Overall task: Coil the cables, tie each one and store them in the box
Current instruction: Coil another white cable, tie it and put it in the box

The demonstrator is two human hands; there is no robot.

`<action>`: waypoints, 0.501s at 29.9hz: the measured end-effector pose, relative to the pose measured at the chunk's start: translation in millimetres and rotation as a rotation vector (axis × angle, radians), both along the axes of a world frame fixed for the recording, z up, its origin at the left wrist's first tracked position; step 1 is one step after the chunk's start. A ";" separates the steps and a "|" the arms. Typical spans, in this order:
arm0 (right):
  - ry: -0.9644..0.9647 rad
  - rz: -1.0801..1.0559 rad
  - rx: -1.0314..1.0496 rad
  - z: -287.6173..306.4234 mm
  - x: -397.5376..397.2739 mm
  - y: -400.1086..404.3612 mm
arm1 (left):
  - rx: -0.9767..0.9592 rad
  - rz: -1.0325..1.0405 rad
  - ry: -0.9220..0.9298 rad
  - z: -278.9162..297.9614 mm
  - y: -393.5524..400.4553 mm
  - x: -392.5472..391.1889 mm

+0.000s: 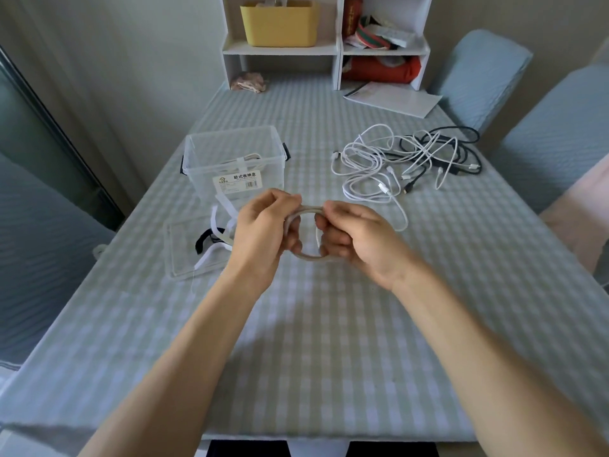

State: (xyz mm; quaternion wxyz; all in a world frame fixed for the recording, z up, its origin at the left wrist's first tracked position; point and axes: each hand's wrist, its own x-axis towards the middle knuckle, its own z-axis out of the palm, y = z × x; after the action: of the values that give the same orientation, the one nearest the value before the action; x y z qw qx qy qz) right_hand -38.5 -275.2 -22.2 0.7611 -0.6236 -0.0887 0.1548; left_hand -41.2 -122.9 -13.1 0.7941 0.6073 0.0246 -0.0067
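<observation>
Hands: both raised above the table [329, 324] at frame centre, bare forearms entering from the bottom edge.
Left hand [263, 225]: fingers curled round the left side of a coiled cable [308, 257], thumb on top of the ring.
Right hand [354, 234]: fingers curled round the right side of the same coil, pinching it near the top.
Coiled cable: pale, several turns in one round ring, held upright between the two hands, clear of the cloth.
Box [234, 159]: clear plastic with dark side clips, open top, printed label on its front; upper left of centre. One tied pale cable [245, 158] lies inside.
Lid [194, 245]: clear, flat on the table just below the box, left of the left hand.
Ties [216, 232]: white strips and one black strip, loose on the lid, partly hidden by the left hand.
Loose cables [405, 163]: white and black, tangled in a heap upper right of centre, well apart from the box.
Table: covered in a pale checked cloth.
Background: white shelf [280, 49] at top holding a yellow bin [280, 23]; papers [392, 98] upper right; blue-covered chairs [478, 77] at right.
</observation>
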 end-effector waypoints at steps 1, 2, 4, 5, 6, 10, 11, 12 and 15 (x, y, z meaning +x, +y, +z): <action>-0.059 -0.026 -0.102 0.2 2.2 -2.7 | 0.040 -0.065 -0.003 2.5 3.1 0.5; -0.123 -0.027 -0.216 0.5 3.5 -5.5 | 0.074 -0.141 0.016 5.3 5.5 0.7; -0.220 -0.004 -0.403 2.4 3.0 -7.7 | 0.151 -0.271 0.082 8.4 6.0 0.8; -0.228 0.002 -0.431 2.6 2.8 -5.7 | 0.181 -0.294 0.103 7.8 4.8 0.8; -0.199 -0.007 -0.403 2.7 2.0 -5.1 | 0.172 -0.292 0.107 6.9 1.1 0.3; 0.036 0.011 0.060 1.4 2.5 -3.7 | -0.190 -0.147 0.086 1.0 -4.1 3.9; 0.061 0.027 0.142 0.3 2.7 -3.5 | -0.255 -0.138 0.070 1.1 -4.3 4.1; 0.074 0.022 0.180 0.3 2.5 -3.1 | -0.272 -0.149 0.051 1.1 -4.0 3.8; 0.033 -0.083 0.059 5.0 2.0 -2.1 | -0.101 -0.216 0.028 3.8 1.5 2.2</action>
State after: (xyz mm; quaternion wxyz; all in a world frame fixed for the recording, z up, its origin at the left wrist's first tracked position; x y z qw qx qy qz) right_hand -36.5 -277.3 -17.2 0.7862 -0.6016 -0.0547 0.1306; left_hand -39.0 -121.5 -9.3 0.8178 0.5655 -0.0305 -0.1020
